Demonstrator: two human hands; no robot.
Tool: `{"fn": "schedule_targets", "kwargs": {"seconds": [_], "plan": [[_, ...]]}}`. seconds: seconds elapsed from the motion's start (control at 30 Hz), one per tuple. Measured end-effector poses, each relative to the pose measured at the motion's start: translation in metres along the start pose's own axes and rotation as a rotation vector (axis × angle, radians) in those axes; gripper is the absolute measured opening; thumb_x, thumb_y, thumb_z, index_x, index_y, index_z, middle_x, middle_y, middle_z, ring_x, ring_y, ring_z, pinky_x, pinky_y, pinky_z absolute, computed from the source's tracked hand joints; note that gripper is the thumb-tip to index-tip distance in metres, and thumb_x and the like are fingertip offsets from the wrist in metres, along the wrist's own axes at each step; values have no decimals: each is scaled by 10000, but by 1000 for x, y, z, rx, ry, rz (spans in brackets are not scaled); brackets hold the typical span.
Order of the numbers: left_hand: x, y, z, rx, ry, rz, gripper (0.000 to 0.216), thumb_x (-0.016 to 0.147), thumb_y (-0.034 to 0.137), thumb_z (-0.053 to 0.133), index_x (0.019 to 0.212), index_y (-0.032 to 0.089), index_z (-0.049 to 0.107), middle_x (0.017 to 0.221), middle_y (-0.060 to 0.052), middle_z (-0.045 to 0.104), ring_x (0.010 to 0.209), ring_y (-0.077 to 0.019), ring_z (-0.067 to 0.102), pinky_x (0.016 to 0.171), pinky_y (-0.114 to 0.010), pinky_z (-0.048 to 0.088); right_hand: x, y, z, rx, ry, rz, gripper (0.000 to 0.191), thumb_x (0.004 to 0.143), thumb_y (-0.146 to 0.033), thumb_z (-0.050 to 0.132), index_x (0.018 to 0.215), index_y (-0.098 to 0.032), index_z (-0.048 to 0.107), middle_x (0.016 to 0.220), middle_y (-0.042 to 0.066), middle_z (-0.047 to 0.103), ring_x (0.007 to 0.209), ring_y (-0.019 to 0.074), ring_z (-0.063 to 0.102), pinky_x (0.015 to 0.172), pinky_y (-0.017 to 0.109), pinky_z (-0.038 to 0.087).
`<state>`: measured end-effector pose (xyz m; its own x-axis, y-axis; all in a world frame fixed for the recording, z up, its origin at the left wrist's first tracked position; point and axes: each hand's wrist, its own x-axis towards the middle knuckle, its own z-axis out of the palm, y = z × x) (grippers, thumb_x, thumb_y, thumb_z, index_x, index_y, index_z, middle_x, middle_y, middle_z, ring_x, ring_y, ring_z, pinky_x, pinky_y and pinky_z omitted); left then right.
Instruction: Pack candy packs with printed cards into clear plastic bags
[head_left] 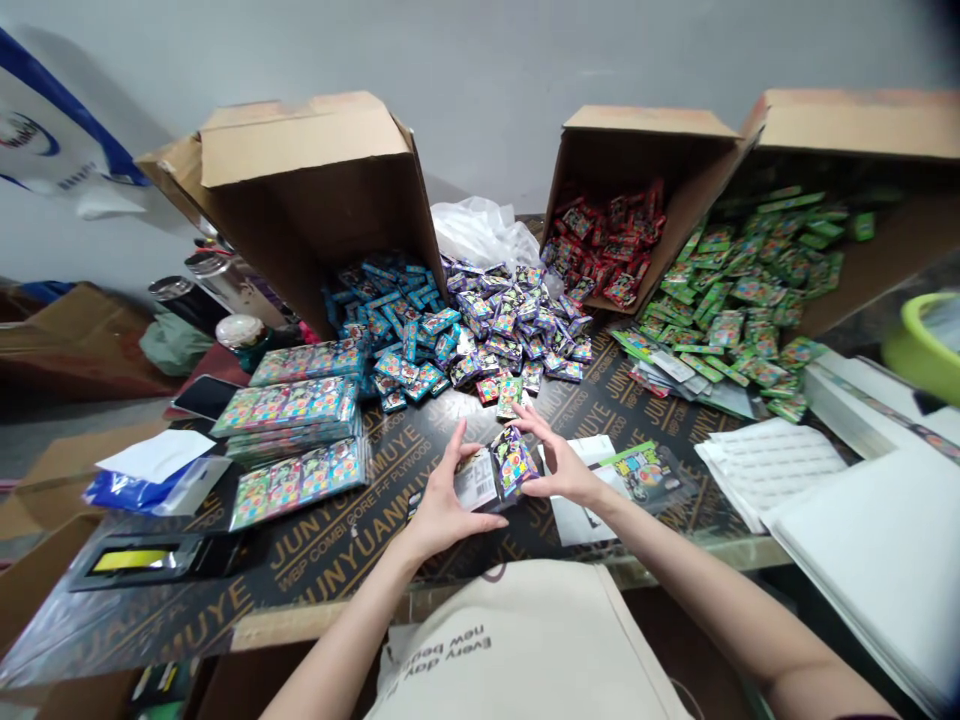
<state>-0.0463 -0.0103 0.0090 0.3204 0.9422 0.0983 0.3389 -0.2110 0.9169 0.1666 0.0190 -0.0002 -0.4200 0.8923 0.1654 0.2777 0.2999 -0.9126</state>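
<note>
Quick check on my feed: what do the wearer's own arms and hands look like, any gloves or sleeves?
The left hand and right hand are both ungloved, with no ring or watch that I can make out. The forearms show no sleeves. Between them is a cream-coloured garment with dark lettering, upside down in this view.

Dark phone (206,397) near metal flask (234,282), lime-green tub (916,350) rightward

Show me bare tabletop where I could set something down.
Bare tabletop shows between the stacked packs and the left hand, and a smaller patch between the purple packets and the right hand. Blue packets crowd the back; paper stacks crowd the right.
</note>
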Motion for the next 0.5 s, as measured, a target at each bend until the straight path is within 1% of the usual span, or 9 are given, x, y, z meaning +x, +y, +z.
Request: {"fn": "schedule_targets", "kwargs": {"seconds": [0.13,0.23,0.37,0.5], "plan": [[-2,-2,2,0,-27,21,1149,487,366,792,1381,254,79,1195,-84,482,1107,-250,478,979,-438,336,-1,-18,-1,-225,44,-29,789,502,-455,744,1197,-246,436,1430,81,241,1339,299,44,1047,522,54],[-2,-3,4,-15,-11,18,1147,498,346,790,1382,255,65,1180,-82,493,1099,-244,484,985,-441,330,-4,-27,-3,-274,49,-31,793,513,-472,735,1208,-246,428,1428,87,243,1337,307,48,1037,541,47],[-1,-2,5,-72,26,-13,1187,498,323,794,1383,265,4,1169,-77,506,1095,-239,486,993,-449,318,-9,-21,-3,-199,44,-20,814,515,-512,731,1224,-263,419,1435,74,228,1340,292,44,1047,525,54],[0,1,8,-128,30,-26,1203,484,316,802,1383,267,4,1168,-78,504,1091,-244,487,1001,-461,302,-10,-4,5,27,50,-26,827,533,-584,691,1240,-265,404,1430,77,242,1340,272,81,1063,482,97]]}}
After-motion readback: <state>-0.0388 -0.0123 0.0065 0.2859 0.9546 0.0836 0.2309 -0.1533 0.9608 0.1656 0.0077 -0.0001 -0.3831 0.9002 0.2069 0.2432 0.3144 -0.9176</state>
